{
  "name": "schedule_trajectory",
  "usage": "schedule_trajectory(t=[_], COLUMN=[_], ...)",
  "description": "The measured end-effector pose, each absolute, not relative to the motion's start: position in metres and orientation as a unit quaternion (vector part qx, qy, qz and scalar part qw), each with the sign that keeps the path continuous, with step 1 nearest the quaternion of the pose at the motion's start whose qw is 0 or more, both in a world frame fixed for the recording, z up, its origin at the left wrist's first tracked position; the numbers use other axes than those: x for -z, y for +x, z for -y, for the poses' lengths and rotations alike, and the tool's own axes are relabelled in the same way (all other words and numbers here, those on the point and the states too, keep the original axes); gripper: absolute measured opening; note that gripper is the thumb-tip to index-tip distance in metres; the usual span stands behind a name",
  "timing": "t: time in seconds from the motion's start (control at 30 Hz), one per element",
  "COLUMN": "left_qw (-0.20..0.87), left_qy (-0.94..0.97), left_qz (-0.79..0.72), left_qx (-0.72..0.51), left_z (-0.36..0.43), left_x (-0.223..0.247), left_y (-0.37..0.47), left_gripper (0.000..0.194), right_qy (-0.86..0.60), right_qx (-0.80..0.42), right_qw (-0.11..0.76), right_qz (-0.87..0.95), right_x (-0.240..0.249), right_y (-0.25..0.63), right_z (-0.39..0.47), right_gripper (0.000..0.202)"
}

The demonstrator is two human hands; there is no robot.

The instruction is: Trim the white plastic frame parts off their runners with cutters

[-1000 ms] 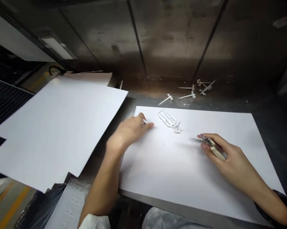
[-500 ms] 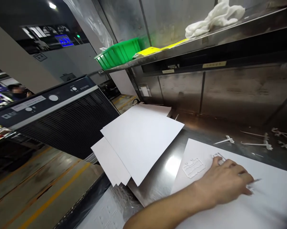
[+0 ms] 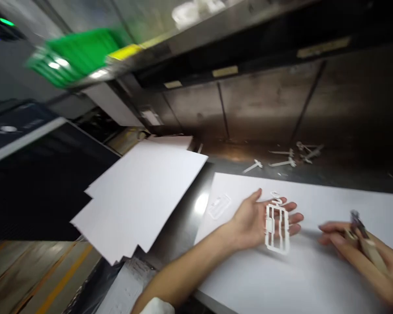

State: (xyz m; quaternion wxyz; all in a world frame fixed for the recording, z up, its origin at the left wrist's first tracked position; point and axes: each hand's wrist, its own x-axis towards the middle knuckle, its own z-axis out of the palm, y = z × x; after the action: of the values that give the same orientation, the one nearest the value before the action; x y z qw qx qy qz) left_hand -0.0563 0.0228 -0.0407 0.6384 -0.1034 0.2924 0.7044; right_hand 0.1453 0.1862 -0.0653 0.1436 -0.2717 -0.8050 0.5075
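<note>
white frame (image 3: 269, 224) lies, seemingly, across spread left hand (image 3: 253, 222)

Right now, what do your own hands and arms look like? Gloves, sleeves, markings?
Left hand: bare, no glove; left forearm uncovered down to a white sleeve at the bottom edge. Right hand: also ungloved, blurred; its sleeve is out of frame. No markings discernible.

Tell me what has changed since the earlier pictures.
The left hand turned from palm down to palm up; the white frame that lay near the back of the white sheet is lifted off it, against that open hand. A second frame shows where the hand first was. Unchanged: the right hand holds the cutters; the scraps lie behind the sheet.
</note>
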Motion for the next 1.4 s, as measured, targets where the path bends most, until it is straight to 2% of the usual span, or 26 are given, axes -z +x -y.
schedule_trajectory(t=[0.07, 0.1, 0.23, 0.27, 0.43, 0.67, 0.93, 1.4], left_qw=[0.682, 0.694, 0.677, 0.662, 0.597, 0.633, 0.631, 0.653], left_qy=[-0.146, -0.154, -0.109, -0.086, 0.017, 0.023, 0.000, 0.003], left_qz=[-0.247, -0.232, -0.244, -0.266, -0.359, -0.293, -0.297, -0.276], left_qx=[-0.673, -0.664, -0.686, -0.695, -0.717, -0.716, -0.716, -0.706], left_z=[-0.020, -0.019, -0.022, -0.023, -0.024, -0.023, -0.024, -0.020], left_x=[0.037, 0.034, 0.023, 0.020, 0.018, 0.012, 0.007, 0.006], left_y=[-0.051, -0.048, -0.039, -0.037, -0.035, -0.039, -0.038, -0.040], left_gripper=[0.077, 0.072, 0.032, 0.027, 0.035, 0.051, 0.049, 0.059], right_qy=[-0.264, -0.260, -0.245, -0.238, -0.228, -0.223, -0.222, -0.207], right_qx=[-0.537, -0.536, -0.526, -0.528, -0.538, -0.552, -0.557, -0.558], right_qw=[0.078, 0.089, 0.084, 0.080, 0.068, 0.075, 0.072, 0.085], right_qz=[0.797, 0.798, 0.810, 0.811, 0.808, 0.800, 0.797, 0.799], right_x=[0.059, 0.055, 0.037, 0.033, 0.024, 0.026, 0.024, 0.025], right_y=[0.152, 0.152, 0.145, 0.144, 0.145, 0.144, 0.144, 0.145], right_z=[-0.190, -0.192, -0.188, -0.186, -0.181, -0.182, -0.179, -0.181], right_gripper=[0.032, 0.034, 0.025, 0.024, 0.022, 0.023, 0.020, 0.019])
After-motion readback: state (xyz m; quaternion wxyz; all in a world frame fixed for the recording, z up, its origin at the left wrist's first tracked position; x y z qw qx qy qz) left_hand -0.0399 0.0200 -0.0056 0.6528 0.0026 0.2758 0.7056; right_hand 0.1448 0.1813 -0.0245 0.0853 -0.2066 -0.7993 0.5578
